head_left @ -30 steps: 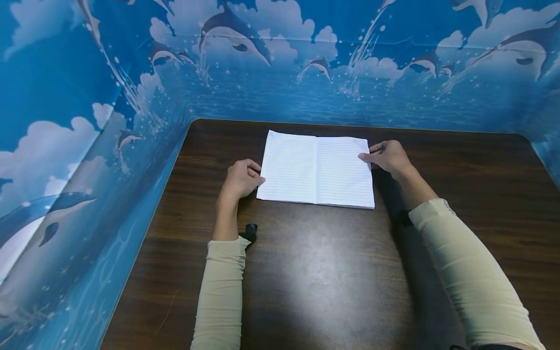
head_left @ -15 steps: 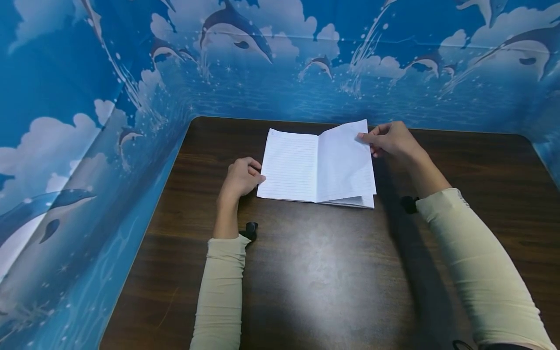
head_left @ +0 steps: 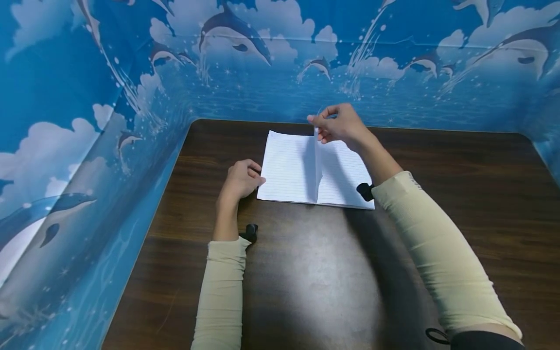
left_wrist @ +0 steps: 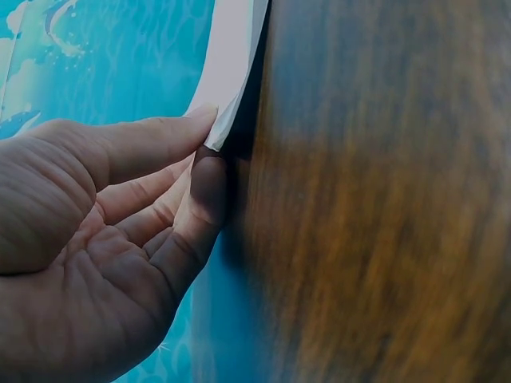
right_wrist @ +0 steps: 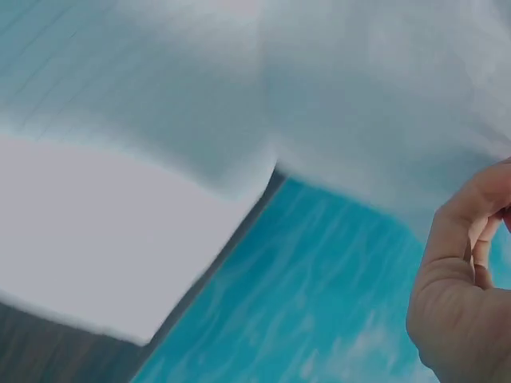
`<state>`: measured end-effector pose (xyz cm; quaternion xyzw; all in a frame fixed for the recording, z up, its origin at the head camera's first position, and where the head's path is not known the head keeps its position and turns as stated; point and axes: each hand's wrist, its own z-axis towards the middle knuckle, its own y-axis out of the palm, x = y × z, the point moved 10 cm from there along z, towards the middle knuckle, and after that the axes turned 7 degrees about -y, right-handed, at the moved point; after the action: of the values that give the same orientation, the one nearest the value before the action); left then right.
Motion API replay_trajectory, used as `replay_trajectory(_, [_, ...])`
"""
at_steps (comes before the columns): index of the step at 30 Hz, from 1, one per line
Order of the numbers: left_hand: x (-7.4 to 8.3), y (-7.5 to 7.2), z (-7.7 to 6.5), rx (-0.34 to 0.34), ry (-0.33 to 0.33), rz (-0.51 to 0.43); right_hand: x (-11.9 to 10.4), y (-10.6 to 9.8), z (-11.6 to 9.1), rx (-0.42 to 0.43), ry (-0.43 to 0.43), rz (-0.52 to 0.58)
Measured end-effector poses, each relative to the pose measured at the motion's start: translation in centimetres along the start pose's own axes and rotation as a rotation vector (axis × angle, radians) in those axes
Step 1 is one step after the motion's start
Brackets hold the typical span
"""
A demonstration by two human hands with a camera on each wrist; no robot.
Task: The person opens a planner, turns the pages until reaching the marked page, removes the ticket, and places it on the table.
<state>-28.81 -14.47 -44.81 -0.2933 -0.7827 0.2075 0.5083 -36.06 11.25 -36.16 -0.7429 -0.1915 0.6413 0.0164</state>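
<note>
Here, the notebook [head_left: 286,167]: it lies open near the far edge of the table [head_left: 319,272], about midway between the side-to-side reach of both hands, with ruled lines on the pages.
Raised leaf [head_left: 317,160]: it stands almost upright from the centre fold, seen nearly edge-on by the head camera, between the left page and the right page [head_left: 352,170].
Left hand [head_left: 241,180]: it pinches the notebook's left edge near the front corner; the left wrist view has the thumb on top of the paper and a finger beneath.
Right hand [head_left: 339,125]: it pinches the far end of the raised leaf between thumb and fingers, above the notebook; in the right wrist view its fingertips are partly cut off by the frame.
Sleeves: pale yellow-green on both arms, the left sleeve [head_left: 220,291] and the right sleeve [head_left: 442,248].
Wrists: a small black device shows at the left cuff [head_left: 251,232], another at the right cuff [head_left: 365,191], this one overlapping the right page's edge from the head view.
Shadows: the right arm's falls over the pages and the dark wood-grained table.
Backdrop [head_left: 271,97]: blue, printed with dolphins, clouds and water, behind the table and along its left side.
</note>
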Motion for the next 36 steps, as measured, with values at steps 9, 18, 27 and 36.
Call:
replay_trajectory(9, [0.2,0.7,0.4,-0.016,0.002,-0.018,1.8,7.9,3.2,0.009,-0.024,-0.029])
replay_trajectory(18, [0.5,1.2,0.5,0.019,0.017,-0.02,5.4,10.8,4.4,0.046,0.003,-0.262])
replay_trajectory(27, [0.9,0.4,0.4,0.019,0.026,-0.061,4.6,11.9,4.7,0.004,-0.065,-0.373])
replay_trajectory(36, [0.0,-0.1,0.5,0.033,-0.016,0.007,4.1,13.0,4.2,-0.19,-0.199,-0.514])
